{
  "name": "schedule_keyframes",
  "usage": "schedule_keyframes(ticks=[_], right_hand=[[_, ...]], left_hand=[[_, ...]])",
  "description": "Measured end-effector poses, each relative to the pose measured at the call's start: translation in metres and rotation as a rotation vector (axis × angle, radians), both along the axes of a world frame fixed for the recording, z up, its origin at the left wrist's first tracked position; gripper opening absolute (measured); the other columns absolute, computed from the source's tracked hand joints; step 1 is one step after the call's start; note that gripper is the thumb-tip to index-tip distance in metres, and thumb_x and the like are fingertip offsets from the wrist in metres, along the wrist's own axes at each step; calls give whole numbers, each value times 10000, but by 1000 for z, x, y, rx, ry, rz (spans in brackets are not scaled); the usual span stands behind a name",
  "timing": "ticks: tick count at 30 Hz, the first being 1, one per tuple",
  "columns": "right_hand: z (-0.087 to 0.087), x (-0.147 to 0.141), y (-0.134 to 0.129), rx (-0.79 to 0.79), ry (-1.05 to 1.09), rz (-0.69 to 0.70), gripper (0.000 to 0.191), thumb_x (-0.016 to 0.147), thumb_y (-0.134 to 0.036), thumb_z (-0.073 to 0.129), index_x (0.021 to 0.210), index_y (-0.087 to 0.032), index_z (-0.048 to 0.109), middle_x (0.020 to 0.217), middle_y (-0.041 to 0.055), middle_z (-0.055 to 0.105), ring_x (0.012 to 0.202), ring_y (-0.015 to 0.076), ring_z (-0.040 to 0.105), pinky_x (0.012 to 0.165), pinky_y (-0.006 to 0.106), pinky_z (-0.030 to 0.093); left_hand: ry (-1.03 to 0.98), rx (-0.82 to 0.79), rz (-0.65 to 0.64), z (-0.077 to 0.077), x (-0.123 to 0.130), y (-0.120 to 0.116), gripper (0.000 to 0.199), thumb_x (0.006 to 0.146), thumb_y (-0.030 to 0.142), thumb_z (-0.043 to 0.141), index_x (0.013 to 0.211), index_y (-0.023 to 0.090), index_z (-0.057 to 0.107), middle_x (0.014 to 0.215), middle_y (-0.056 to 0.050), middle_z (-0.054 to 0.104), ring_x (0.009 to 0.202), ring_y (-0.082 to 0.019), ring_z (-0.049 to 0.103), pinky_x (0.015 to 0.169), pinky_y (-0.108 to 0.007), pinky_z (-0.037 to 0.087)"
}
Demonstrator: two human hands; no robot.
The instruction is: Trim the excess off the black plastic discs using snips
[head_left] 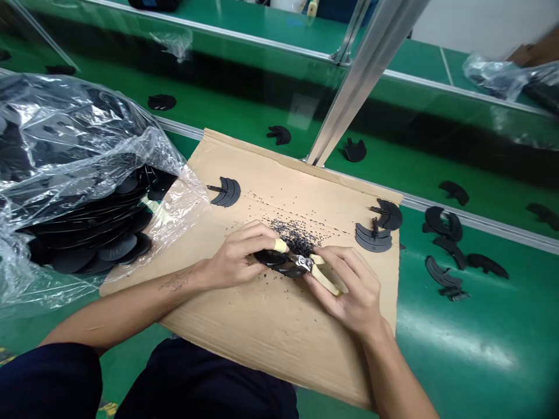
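Note:
My left hand [242, 254] is closed on a dark black plastic part [279, 266], with yellow tape or a cot on one fingertip. My right hand [351, 288] grips cutting pliers [321, 276] with pale yellow handles, whose metal jaws touch the right side of the black part. Both hands are over a sheet of cardboard [262, 326]. Just beyond them lies a pile of tiny black scraps [299, 235], scattered outward over the cardboard. A curved black piece [226, 192] rests at the cardboard's upper left, and two more curved pieces [374, 237] lie near its right edge.
A clear plastic bag [78, 134] with many flat black parts [91, 233] is at the left. More curved black pieces [443, 272] lie on the green surface [471, 331] at the right. A metal post [367, 75] rises behind the cardboard; several black parts lie on the green strip beyond.

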State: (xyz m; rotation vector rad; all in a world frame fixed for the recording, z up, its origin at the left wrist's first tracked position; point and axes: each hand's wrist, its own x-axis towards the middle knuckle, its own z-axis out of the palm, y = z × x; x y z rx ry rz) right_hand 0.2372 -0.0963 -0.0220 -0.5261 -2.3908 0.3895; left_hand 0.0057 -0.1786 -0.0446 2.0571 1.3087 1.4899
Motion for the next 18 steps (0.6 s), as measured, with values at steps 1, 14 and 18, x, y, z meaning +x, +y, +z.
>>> schedule_keyframes(ticks=[1, 14, 18], right_hand=[[0, 0, 0, -4, -2, 0, 311, 886, -247, 697, 1174, -159, 623, 988, 111, 709, 861, 234, 679, 683, 384, 571], [-2, 0, 0, -21, -8, -3, 376, 877, -251, 694, 1240, -191, 618, 995, 101, 715, 857, 237, 682, 693, 385, 569], [-2, 1, 0, -17, -5, -4, 382, 873, -255, 699, 1241, -190, 618, 997, 98, 715, 860, 234, 680, 690, 380, 567]], left_hand=[[-1, 0, -4, 0, 0, 0, 206, 895, 76, 607, 1066, 180, 655, 939, -50, 680, 855, -148, 633, 730, -296, 527], [-13, -15, -33, 0, 0, 0, 207, 900, 92, 603, 1080, 179, 656, 939, -59, 682, 855, -149, 641, 734, -298, 556], [-23, -25, -36, -1, 1, 0, 187, 906, 104, 611, 1073, 175, 657, 937, -64, 684, 855, -151, 648, 735, -300, 564]])
